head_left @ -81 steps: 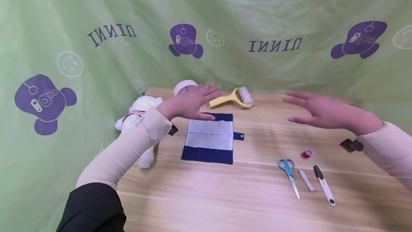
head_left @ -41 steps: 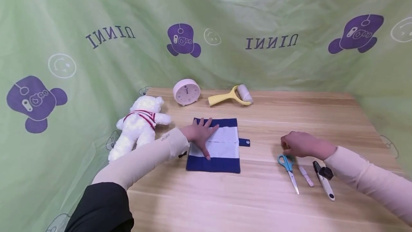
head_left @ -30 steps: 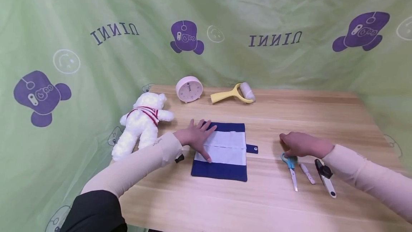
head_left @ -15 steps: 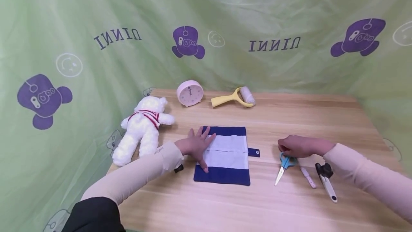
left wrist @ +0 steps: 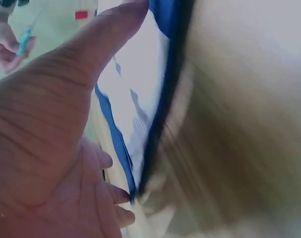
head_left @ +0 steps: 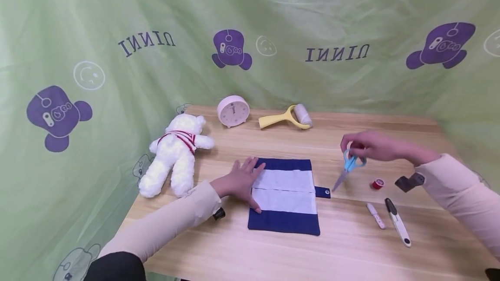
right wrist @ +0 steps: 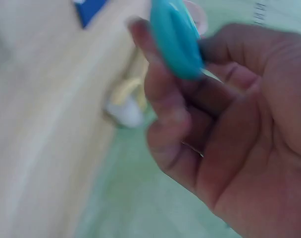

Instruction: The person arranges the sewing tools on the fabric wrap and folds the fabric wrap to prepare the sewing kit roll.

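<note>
My left hand (head_left: pixel 240 183) lies with spread fingers on the left edge of an unfolded navy fabric case (head_left: pixel 284 222) with a pale lining and a snap tab. In the right hand (head_left: pixel 375 145) are blue-handled scissors (head_left: pixel 350 164), lifted above the table with the blades pointing down and left toward the tab. Thumb and fingers pinch the scissors' handle (right wrist: pixel 177 42) in the right wrist view. The left wrist view shows the left thumb over the case's lining (left wrist: pixel 135 64). A red thread spool (head_left: pixel 377 184) stands below the right hand.
A small pink-white pen-like tool (head_left: pixel 376 216) and black-and-white thread snips (head_left: pixel 397 222) lie at the right. Along the back are a pink clock (head_left: pixel 233 111) and a yellow lint roller (head_left: pixel 285 117). A white teddy bear (head_left: pixel 172 159) lies at the left.
My right hand came down, took the scissors by the handles and raised them, uncovering the spool. The left hand came down onto the case, which now appears farther right and nearer.
</note>
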{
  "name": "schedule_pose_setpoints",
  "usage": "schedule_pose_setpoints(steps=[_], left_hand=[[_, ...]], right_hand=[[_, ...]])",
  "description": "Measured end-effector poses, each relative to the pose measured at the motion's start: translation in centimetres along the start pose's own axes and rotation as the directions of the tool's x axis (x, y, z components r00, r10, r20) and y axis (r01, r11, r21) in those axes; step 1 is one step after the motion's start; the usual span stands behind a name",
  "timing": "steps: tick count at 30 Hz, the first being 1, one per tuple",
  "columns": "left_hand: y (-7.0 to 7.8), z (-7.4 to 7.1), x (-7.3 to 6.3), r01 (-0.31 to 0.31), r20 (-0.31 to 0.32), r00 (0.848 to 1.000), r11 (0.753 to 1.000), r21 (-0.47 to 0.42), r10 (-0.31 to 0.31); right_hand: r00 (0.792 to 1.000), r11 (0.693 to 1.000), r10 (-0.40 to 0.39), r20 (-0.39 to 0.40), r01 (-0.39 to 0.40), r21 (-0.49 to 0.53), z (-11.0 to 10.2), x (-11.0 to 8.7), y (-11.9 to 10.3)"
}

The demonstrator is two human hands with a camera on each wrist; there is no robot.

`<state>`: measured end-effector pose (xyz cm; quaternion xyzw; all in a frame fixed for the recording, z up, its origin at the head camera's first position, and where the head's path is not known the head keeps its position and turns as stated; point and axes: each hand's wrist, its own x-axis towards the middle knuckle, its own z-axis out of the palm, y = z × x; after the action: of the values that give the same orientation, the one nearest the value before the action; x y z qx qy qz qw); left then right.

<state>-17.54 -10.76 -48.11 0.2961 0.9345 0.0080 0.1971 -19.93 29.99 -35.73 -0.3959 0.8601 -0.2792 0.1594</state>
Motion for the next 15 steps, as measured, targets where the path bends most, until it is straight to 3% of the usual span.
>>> schedule_pose_setpoints(steps=[2, 5, 10, 15], left_hand=[[-0.7, 0.4, -0.7, 0.019, -0.027, 0.999, 0.999, -0.048, -0.02], [-1.2, 0.8, -1.6, 0.004, -0.046, 0.999, 0.992, -0.129, -0.01], [-1.2, 1.2, -2.1, -0.047, -0.089, 0.995, 0.988, -0.149, 0.034], [-1.3, 1.2, -1.9, -0.025, -0.076, 0.997, 0.992, -0.12, 0.016]], right_hand=[[0.997, 1.0, 0.005, -0.081, -0.006, -0.009, -1.2, 0.2, -0.9], [0.986, 0.996, 0.092, -0.138, -0.091, 0.017, -2.4, 1.0, -2.2], [0.976, 0.982, 0.184, -0.116, -0.177, 0.068, -2.3, 3.9, -3.5], [0.981, 0.984, 0.176, -0.081, -0.175, 0.017, -0.6, 7.3, -4.4]])
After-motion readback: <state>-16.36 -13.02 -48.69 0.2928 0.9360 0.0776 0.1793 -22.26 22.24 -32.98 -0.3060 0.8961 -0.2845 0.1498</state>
